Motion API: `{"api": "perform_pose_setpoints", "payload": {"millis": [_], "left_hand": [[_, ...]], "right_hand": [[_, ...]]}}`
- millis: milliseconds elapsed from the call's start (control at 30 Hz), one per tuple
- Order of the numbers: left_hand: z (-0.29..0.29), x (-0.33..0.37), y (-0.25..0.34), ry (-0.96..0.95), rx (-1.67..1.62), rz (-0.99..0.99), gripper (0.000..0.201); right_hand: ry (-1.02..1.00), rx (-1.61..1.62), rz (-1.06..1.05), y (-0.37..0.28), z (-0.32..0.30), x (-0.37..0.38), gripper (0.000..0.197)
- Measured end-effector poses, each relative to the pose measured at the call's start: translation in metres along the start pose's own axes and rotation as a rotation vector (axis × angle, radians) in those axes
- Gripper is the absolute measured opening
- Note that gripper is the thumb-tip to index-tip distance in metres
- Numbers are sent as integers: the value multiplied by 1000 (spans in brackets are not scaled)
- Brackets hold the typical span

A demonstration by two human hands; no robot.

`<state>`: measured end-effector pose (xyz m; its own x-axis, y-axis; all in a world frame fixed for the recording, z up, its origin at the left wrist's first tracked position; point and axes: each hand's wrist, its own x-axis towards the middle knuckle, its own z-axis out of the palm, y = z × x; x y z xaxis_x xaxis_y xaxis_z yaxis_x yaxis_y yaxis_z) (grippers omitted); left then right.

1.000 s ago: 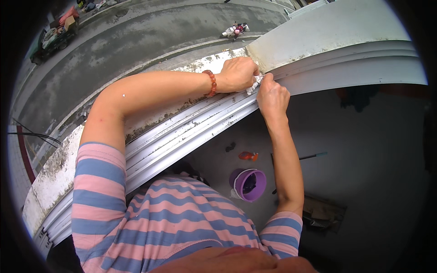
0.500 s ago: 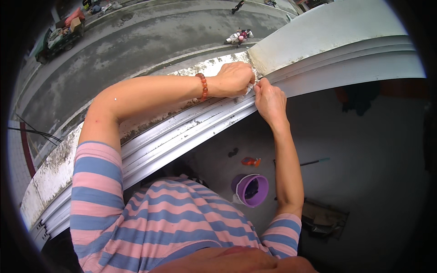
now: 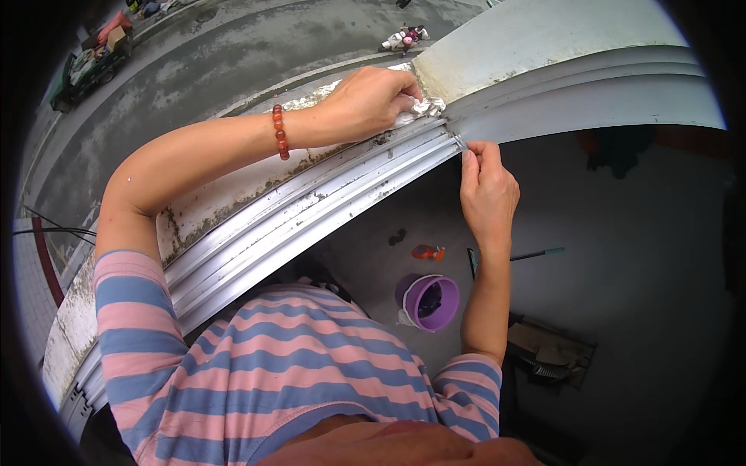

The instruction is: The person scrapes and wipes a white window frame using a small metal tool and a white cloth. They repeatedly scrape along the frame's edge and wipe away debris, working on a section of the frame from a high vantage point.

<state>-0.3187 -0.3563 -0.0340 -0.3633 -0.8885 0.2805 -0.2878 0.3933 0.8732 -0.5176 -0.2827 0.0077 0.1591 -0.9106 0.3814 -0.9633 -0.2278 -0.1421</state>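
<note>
Over the outer sill, my left hand, with a beaded bracelet on its wrist, is closed on a crumpled white tissue or cloth. The wad lies against the corner where two window frames meet. My right hand is at the inner edge of the same corner, its thumb and forefinger pinched together. A small, thin, greyish piece shows at those fingertips; its kind is too small to make out. Below both hands runs the silvery sliding-window track, with grooves and specks of dirt.
The stained sill drops off to a street with a scooter and a loaded green cart. Indoors on the floor stand a purple bucket, an orange bottle and a green-tipped stick.
My hands, close together before, have come apart. The left moved a little left and up, showing more of the white wad; the right moved slightly right and down to the track's inner edge.
</note>
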Motion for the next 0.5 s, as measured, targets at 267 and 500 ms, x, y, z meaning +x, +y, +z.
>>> {"api": "perform_pose_setpoints", "payload": {"millis": [267,500], "left_hand": [[41,36,-22,43,213,121,11],[39,33,-17,-37,244,72,17]], "right_hand": [[74,-233,-90,4,33,19,12],[11,-346,-136,-2,39,26,16]]}}
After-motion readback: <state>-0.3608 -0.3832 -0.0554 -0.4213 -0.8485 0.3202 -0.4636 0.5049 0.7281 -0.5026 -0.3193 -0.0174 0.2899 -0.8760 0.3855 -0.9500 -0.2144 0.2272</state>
